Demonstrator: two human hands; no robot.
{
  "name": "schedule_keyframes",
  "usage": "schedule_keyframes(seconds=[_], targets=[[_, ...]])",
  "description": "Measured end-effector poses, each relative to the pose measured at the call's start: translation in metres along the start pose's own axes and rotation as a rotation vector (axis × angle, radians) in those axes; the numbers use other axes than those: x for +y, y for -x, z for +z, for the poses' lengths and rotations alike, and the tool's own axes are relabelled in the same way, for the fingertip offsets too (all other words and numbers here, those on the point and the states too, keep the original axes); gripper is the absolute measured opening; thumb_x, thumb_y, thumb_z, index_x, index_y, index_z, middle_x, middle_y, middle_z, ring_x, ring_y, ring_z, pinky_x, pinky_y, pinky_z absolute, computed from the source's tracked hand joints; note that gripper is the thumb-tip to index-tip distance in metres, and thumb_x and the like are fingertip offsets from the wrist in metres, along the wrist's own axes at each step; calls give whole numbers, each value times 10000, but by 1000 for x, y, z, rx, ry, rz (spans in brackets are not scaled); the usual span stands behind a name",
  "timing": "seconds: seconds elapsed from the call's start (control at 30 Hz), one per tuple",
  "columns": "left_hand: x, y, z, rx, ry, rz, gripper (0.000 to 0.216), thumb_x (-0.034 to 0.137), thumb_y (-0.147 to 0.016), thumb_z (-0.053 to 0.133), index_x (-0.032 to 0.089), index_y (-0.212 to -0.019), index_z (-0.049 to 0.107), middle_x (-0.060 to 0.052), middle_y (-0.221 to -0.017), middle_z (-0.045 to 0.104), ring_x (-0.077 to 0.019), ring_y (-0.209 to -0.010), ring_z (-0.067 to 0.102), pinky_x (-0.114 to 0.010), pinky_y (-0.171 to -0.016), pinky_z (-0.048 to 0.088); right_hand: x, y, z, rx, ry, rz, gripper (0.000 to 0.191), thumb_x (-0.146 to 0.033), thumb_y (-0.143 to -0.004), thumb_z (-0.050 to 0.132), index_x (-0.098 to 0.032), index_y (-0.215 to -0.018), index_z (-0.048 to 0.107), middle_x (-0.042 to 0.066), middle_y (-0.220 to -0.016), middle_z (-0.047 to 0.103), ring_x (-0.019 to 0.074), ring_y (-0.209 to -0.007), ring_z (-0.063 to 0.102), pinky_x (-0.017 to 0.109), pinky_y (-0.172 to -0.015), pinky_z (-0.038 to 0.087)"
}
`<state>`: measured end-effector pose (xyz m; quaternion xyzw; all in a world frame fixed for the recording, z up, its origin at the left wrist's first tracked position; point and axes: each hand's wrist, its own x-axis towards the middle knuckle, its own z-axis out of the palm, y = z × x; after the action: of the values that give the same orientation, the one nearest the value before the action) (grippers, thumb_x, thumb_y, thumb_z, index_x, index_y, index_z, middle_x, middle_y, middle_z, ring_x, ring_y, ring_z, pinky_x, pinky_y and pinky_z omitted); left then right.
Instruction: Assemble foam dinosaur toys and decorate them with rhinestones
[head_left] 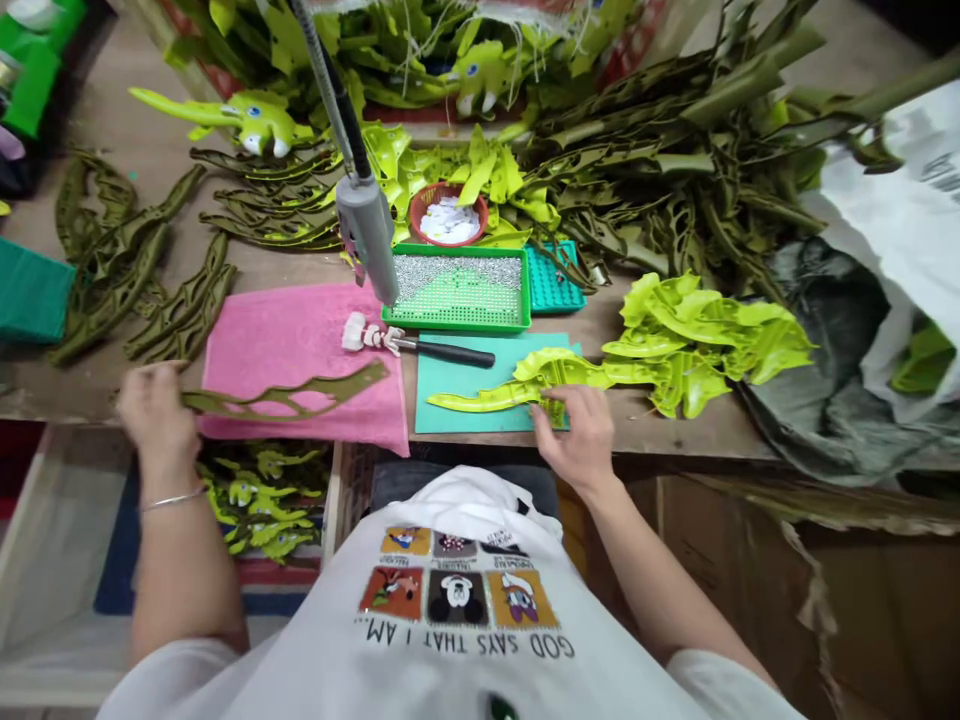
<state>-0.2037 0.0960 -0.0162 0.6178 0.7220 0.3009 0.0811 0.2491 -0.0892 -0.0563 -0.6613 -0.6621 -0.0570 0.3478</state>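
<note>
My left hand (159,415) is closed at the table's front edge, gripping the left end of a long olive-green plastic strip (311,397) with cut-out holes. The rest of that strip lies over a pink cloth (300,330). My right hand (579,430) pinches a lime-green moulded plastic piece (487,400) above a teal mat (442,385); its thumb and fingertips are on the piece's lower edge. Between the hands lies a black-handled tool (450,352) with a white wrapped end, across the cloth and the mat.
A grey powered screwdriver (367,235) hangs over a green tray (457,324) of small screws. Behind stand a red bowl (418,228) of white bits and a teal tray (559,290). Lime pieces (697,340) pile at right; olive strips (112,270) lie left. A drawer (262,500) holds lime figures.
</note>
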Motion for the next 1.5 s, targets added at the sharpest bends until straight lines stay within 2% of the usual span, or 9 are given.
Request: schedule_keyframes(seconds=[0.17, 0.27, 0.4, 0.5, 0.7, 0.87, 1.07, 1.27, 1.5], targets=[[20, 45, 43, -39, -258, 17, 351, 484, -894, 418, 325, -1086, 664, -37, -1252, 672, -358, -1199, 578, -605, -1020, 440, 3, 13, 11, -129, 90, 34, 201, -272, -883, 607, -156, -1044, 639, 100, -927, 587, 240, -879, 570, 383, -797, 491], [44, 65, 61, -226, -192, 406, 460, 433, -929, 473, 232, -1334, 555, -144, -1428, 550, -345, -1355, 466, -585, -1119, 351, 4, 14, 17, -159, 125, 44, 165, -239, -892, 573, -184, -1010, 674, 91, -917, 571, 234, -855, 564, 390, -780, 483], [62, 84, 82, -519, -78, 835, 395, 396, -945, 555, 268, -1318, 577, -121, -1215, 681, -309, -1199, 586, -563, -1107, 364, 7, 10, 18, -149, 73, -10, 123, -193, -896, 557, -195, -879, 678, 67, -852, 593, 210, -802, 552, 356, -743, 453], [63, 90, 90, -545, -45, 916, 359, 419, -960, 545, 247, -1267, 615, -127, -1097, 693, -288, -1024, 632, -484, -949, 493, 3, 7, 19, -136, 27, -54, 113, -150, -891, 560, -187, -838, 653, 62, -841, 626, 197, -796, 562, 329, -727, 452], [61, 86, 84, -518, -77, 1103, 439, 457, -944, 586, 200, -1300, 577, -145, -1097, 652, -291, -1012, 614, -446, -868, 535, -2, 7, 18, -43, -104, -27, 140, -71, -859, 541, -200, -885, 589, 36, -793, 655, 185, -764, 607, 316, -708, 489], [110, 107, 77, -323, 2, 1103, 421, 279, -977, 544, 179, -1384, 502, -143, -1115, 615, -247, -986, 616, -364, -811, 548, 2, 16, 8, 50, -174, 63, 254, -69, -850, 574, -203, -1064, 602, 36, -860, 671, 177, -787, 644, 307, -714, 530], [197, 173, 105, -489, -54, 960, 406, 261, -971, 536, 136, -1357, 511, -146, -1146, 613, -264, -964, 582, -390, -794, 537, 3, 18, 5, -39, -252, 96, 176, -62, -844, 566, -206, -859, 665, 32, -815, 622, 164, -765, 613, 301, -687, 513], [198, 187, 132, -507, -111, 971, 626, 410, -894, 685, 132, -1405, 454, -112, -1110, 626, -269, -946, 570, -368, -757, 513, 10, 23, 2, -145, -257, -84, 152, -57, -829, 591, -200, -826, 643, 45, -903, 700, 191, -839, 600, 353, -776, 479], [197, 170, 126, -660, -50, 1006, 596, 320, -934, 645, 136, -1440, 388, -86, -1076, 621, -241, -940, 599, -351, -808, 513, 8, 19, 9, -115, -165, -178, 227, -68, -870, 599, -201, -1046, 650, 34, -954, 745, 185, -837, 599, 338, -731, 434]])
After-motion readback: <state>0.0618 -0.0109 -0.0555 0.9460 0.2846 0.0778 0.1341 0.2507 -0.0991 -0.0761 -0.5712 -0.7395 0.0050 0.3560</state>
